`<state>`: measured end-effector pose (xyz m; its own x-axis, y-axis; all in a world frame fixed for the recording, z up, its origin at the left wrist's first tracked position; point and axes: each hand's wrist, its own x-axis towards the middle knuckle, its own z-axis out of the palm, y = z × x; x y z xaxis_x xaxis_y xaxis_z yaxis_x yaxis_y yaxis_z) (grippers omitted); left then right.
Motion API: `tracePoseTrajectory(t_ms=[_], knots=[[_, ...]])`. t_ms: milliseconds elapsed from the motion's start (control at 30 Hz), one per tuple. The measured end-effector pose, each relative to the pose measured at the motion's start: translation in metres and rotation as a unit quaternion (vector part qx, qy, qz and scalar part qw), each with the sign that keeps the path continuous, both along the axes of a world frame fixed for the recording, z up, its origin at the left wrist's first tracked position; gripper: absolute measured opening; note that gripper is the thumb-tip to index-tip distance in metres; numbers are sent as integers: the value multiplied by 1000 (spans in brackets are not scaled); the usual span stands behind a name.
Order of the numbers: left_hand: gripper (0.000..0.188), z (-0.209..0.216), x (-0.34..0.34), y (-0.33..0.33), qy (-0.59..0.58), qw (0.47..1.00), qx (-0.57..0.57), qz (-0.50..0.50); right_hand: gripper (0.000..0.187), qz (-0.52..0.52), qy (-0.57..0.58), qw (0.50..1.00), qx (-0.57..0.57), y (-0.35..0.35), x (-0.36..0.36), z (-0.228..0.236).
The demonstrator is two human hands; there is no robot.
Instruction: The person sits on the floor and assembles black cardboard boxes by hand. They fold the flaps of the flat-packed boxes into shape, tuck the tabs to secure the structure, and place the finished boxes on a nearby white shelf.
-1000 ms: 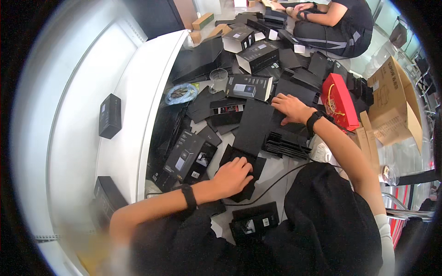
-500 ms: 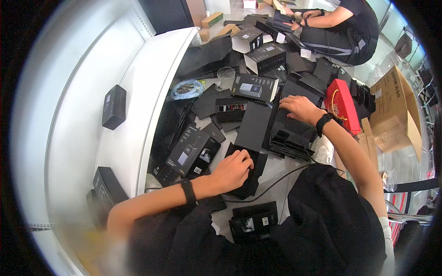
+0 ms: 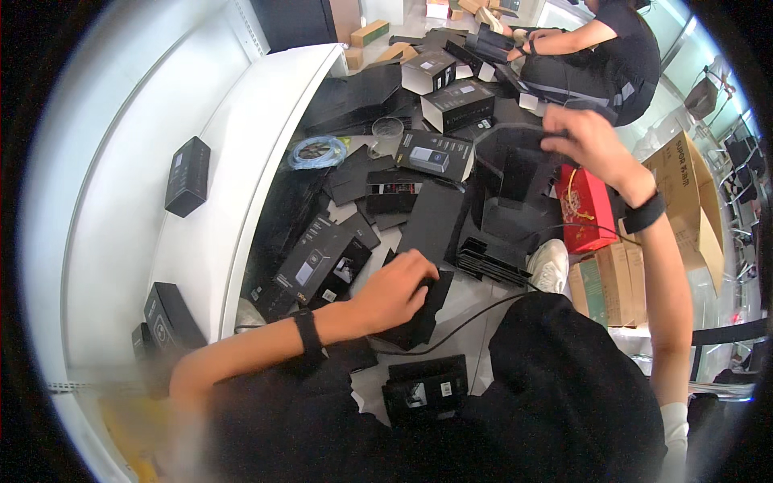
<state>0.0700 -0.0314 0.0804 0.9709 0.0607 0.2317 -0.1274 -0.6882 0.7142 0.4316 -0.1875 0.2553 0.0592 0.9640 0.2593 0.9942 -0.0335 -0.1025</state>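
Our left grip [image 3: 396, 294], half-curled, rests on the black box [image 3: 435, 221], opened out on the floor [image 3: 471, 301]; our right grip [image 3: 592, 145], loosely curled, hovers by black sheets [image 3: 523, 173]. We cannot tell whether either holds anything. Beyond, one printed box [image 3: 458, 106] stands formed.

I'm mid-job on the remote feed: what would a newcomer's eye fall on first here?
Probably the bright red box, right of centre and just below the blurred right hand. It stands out against the spread of black cardboard across the middle, where the left hand rests lower down. Next might come the pale blue coil, left of centre beside the white shelf.
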Motion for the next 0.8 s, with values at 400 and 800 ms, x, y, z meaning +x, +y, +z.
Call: tracePoseTrajectory(t_ms=[400,800], knots=[[97,46,-3,35,65,903,-414,94,22,-35,237,959,153,53,-139,-16],[49,50,-18,50,20,834,-521,183,58,33,456,857,240,69,-158,-68]])
